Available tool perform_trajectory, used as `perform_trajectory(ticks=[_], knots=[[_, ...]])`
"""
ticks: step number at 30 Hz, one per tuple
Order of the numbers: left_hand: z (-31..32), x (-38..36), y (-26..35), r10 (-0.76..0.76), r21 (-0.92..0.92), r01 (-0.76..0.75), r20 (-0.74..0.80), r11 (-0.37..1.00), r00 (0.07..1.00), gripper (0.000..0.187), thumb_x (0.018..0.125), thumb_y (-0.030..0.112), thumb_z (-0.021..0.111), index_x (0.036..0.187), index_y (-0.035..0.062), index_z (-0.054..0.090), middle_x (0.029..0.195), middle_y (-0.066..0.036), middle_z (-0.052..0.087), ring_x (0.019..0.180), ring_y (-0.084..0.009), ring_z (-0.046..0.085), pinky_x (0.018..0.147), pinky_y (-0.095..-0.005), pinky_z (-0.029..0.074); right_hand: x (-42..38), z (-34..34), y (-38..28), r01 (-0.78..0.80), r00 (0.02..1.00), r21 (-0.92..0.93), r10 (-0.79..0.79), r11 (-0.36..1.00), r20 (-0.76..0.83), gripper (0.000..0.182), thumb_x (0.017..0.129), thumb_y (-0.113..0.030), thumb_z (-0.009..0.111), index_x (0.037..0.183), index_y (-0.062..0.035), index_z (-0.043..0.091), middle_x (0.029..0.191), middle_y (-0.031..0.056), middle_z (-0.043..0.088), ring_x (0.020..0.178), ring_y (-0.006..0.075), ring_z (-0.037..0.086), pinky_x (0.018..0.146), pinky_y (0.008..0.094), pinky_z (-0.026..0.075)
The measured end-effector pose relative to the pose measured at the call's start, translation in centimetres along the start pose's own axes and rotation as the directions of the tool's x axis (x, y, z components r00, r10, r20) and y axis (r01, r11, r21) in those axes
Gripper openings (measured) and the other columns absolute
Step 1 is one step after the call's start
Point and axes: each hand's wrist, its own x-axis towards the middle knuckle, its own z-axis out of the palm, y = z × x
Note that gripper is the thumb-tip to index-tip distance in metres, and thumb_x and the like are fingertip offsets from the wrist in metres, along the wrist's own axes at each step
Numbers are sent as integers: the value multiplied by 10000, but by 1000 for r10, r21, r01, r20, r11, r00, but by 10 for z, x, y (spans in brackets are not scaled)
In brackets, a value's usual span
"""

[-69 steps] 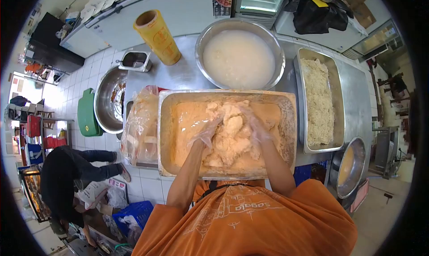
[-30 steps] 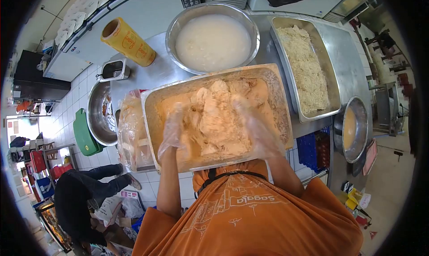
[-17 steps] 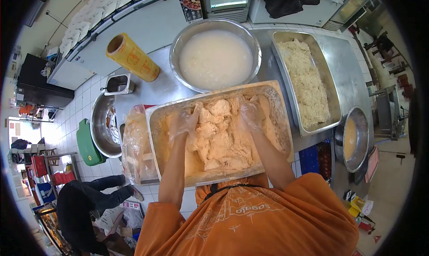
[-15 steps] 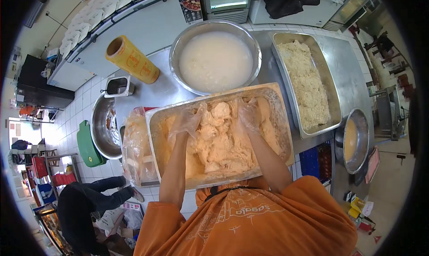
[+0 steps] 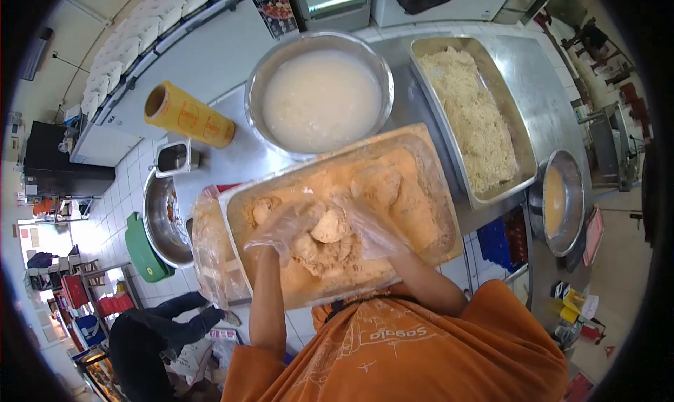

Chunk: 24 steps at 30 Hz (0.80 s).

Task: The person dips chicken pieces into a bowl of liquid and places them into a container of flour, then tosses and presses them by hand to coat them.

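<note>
Orange-tinted flour fills a large metal tray (image 5: pixel 437 181) in front of me. My left hand (image 5: pixel 289 225), in a clear plastic glove, curls around the left side of a heap of flour-coated pieces (image 5: pixel 330 228). From the other side my right hand (image 5: pixel 371 228), gloved the same way, presses against that heap, so the pieces are gathered between both hands. Their kind is hidden by the coating. More coated lumps (image 5: pixel 385 186) lie behind my right hand, and another lump (image 5: pixel 265 209) sits behind the left. Flour partly hides my fingertips.
Beyond the tray stands a steel bowl of cloudy liquid (image 5: pixel 319 100). A deep pan of pale crumbly coating (image 5: pixel 474 117) is at right, near a bowl of yellowish liquid (image 5: pixel 554 202). A yellow film roll (image 5: pixel 189 115) and plastic bag (image 5: pixel 214 247) are left. A person (image 5: pixel 140 339) bends low nearby.
Both hands have drawn nearer to me and closer together, bringing coated pieces to the tray's near middle. Bare flour now shows at the far side. My view has shifted slightly.
</note>
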Motion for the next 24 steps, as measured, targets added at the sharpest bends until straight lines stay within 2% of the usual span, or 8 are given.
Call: perform_trajectory(ticks=[3, 5, 8, 11, 15, 16, 19, 24], knots=[[-16, -46, -2, -10, 199, 76, -312, 977, 950, 490, 1055, 431, 581, 1361, 60, 677, 1291, -190, 712, 1209, -298, 670, 1020, -412, 518, -26, -30, -17, 139, 989, -172, -128, 975, 71, 517, 1059, -493, 580, 1184, 5, 646, 779, 31, 582, 683, 166, 551, 637, 366, 484], [-22, -80, 14, -229, 112, 365, -602, 924, 765, 504, 1068, 443, 558, 1392, 71, 664, 1309, -193, 708, 1238, -305, 664, 1039, -418, 509, -32, -60, -25, 110, 990, -393, -66, 913, 124, 544, 1061, -508, 568, 1206, 13, 630, 743, 19, 549, 656, 162, 533, 610, 359, 473], [-5, -109, 30, -501, 220, 669, -510, 710, 700, 583, 1071, 510, 505, 1458, 84, 599, 1381, -185, 665, 1291, -295, 630, 1086, -425, 477, -29, -104, -4, 18, 981, -748, 134, 664, 143, 585, 1064, -531, 550, 1239, 25, 606, 689, 1, 498, 615, 156, 507, 570, 349, 458], [16, -94, -25, -435, 237, 534, -365, 812, 823, 629, 1067, 546, 481, 1490, 87, 560, 1419, -179, 637, 1317, -294, 610, 1111, -429, 457, -39, -102, 23, 17, 967, -865, 212, 502, 142, 627, 1068, -553, 532, 1272, 37, 582, 634, -17, 448, 574, 149, 480, 530, 338, 442], [23, -52, -44, -355, -98, 345, -118, 933, 927, 692, 1062, 595, 450, 1533, 91, 507, 1470, -171, 600, 1351, -292, 583, 1144, -434, 430, -37, -38, 12, -98, 971, -743, 226, 662, 74, 765, 1061, -643, 476, 1365, 56, 544, 596, -33, 408, 541, 148, 454, 507, 338, 429], [25, -45, -42, -355, -205, 333, -81, 920, 931, 708, 1060, 607, 442, 1543, 92, 494, 1483, -169, 590, 1360, -292, 577, 1152, -435, 424, -27, -12, -10, -399, 884, -577, 467, 712, -35, 809, 1052, -664, 474, 1417, 58, 520, 599, -33, 413, 540, 150, 449, 512, 346, 432], [40, -31, -30, -332, -451, 296, -1, 842, 943, 756, 1056, 644, 418, 1575, 95, 454, 1521, -164, 562, 1385, -291, 557, 1176, -439, 403, -10, 5, -23, -719, 675, -212, 738, 661, 10, 853, 1035, -667, 501, 1499, 48, 453, 627, -16, 481, 561, 174, 496, 538, 375, 462], [73, -17, 6, -211, -597, 206, 64, 776, 975, 837, 1050, 705, 379, 1629, 100, 388, 1584, -154, 516, 1429, -289, 523, 1217, -445, 370, -9, -17, -7, -631, 755, 95, 582, 770, 302, 789, 1037, -660, 501, 1417, 31, 499, 661, 8, 540, 595, 199, 551, 566, 403, 488]])
